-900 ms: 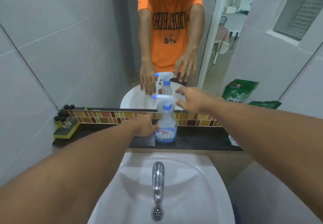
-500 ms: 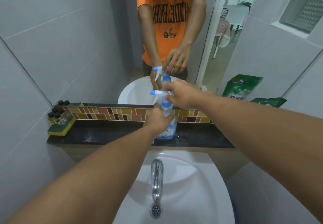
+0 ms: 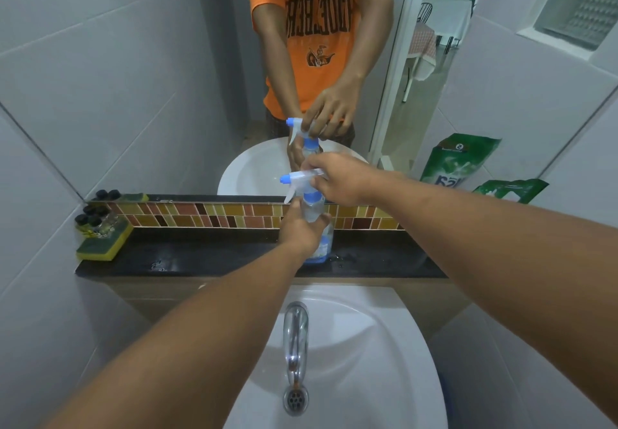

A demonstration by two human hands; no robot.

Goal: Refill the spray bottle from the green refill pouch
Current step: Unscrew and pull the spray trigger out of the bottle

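A clear spray bottle (image 3: 322, 244) with a blue and white trigger head (image 3: 296, 179) stands upright on the black ledge (image 3: 200, 258) behind the sink. My left hand (image 3: 301, 228) wraps around the bottle's body. My right hand (image 3: 341, 177) grips the back of the trigger head from the right. The green refill pouch (image 3: 510, 189) shows at the ledge's right end, mostly hidden behind my right forearm, and its reflection appears in the mirror.
A white sink (image 3: 368, 345) with a chrome tap (image 3: 296, 331) lies below the ledge. A yellow-green sponge (image 3: 103, 246) carrying small black-capped bottles (image 3: 92, 219) sits at the ledge's left end. The mirror (image 3: 200, 77) and a tiled strip rise behind.
My left hand rose from the bottle's base to grip its body, and my right hand went from hovering open beside the trigger head to closing on it.
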